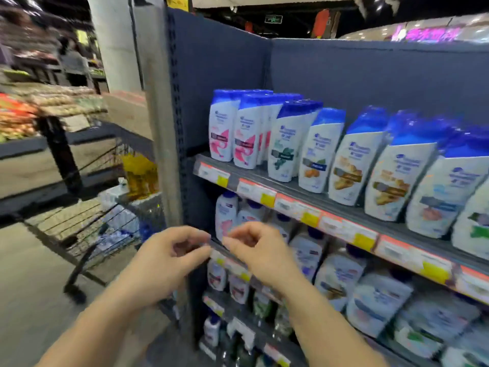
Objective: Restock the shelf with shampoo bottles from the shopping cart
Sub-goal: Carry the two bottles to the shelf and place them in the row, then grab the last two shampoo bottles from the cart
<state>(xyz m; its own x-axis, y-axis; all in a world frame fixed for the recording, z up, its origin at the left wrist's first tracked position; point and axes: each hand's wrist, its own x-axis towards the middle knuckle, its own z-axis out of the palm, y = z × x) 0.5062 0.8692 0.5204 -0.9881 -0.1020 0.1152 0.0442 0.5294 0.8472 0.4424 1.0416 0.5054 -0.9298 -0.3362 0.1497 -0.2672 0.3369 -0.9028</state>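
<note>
Hands are empty: left hand (169,254) and right hand (258,250) with fingers loosely curled. I should turn to the shopping cart (100,229) and take one bottle firmly.

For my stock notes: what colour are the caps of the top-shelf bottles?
Blue caps, on white bottles; head view.
</note>
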